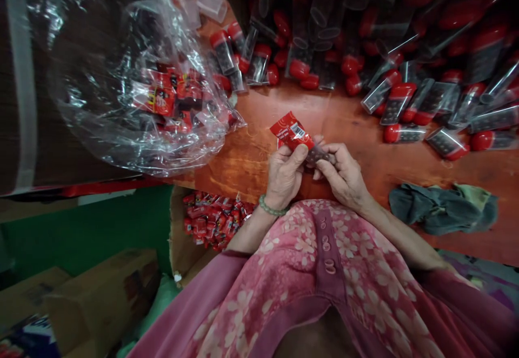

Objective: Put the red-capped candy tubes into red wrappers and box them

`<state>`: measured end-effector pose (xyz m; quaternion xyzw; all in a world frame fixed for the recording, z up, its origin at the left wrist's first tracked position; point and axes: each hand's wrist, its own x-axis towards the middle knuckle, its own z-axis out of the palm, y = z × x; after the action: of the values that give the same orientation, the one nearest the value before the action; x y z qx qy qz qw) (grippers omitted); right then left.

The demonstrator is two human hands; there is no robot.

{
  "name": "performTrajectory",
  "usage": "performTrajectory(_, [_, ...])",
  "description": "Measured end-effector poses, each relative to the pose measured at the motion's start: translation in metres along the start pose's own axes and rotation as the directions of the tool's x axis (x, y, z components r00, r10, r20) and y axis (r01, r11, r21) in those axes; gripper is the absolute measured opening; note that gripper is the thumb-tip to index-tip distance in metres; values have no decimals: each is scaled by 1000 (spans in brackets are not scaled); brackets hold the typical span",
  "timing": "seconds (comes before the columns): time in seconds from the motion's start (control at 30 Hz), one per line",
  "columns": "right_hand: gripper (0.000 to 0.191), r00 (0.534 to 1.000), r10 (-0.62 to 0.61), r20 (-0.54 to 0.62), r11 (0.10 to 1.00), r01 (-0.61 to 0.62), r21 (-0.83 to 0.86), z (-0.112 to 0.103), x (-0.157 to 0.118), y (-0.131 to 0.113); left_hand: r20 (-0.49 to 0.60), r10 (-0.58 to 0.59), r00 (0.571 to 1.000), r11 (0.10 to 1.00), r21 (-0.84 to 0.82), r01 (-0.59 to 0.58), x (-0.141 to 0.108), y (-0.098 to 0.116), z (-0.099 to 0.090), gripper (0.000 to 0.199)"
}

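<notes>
Over the table [243, 152], both my hands hold one small item out in front of me. Its upper part is a red printed wrapper [292, 129] with a white barcode. Its lower part looks like a clear tube of small dark balls [317, 156], half covered by fingers. My left hand [286, 174], with a green bead bracelet at the wrist, pinches the wrapper's lower side with thumb and fingers. My right hand [341, 174] grips the tube's lower right end. Whether the tube is inside the wrapper I cannot tell.
Many clear tubes with red caps [397, 104] lie heaped across the back and right. A large clear plastic bag [133, 136] with red wrapped pieces lies at left. Below it, a cardboard box [177, 239] holds red packed pieces [213, 220]. A dark cloth [441, 206] lies at right.
</notes>
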<state>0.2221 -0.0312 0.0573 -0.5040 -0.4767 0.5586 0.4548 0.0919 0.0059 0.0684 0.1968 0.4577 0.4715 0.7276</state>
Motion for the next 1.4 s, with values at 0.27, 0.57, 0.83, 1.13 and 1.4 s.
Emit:
performTrajectory(0.27, [35,989,138,56,952,-148,267,0,6,7,73,-75,994,996,51,72,-4,1,1,48])
performTrajectory(0.57, [34,979,117,167,933,-166,320,-1,7,5,67,-1,998,1000,30,-1,-9,5,1,56])
performTrajectory(0.83, [35,995,68,68,939,-87,334,-2,7,4,120,22,993,998,59,-29,-14,-11,8,56])
performTrajectory(1.13, [28,999,-21,-41,942,34,335,-3,1,8,170,47,984,988,139,-71,-22,-22,6,53])
performTrajectory(1.4, [36,997,-1,-83,961,24,276,4,-6,5,194,45,980,987,140,-73,-29,-25,2,58])
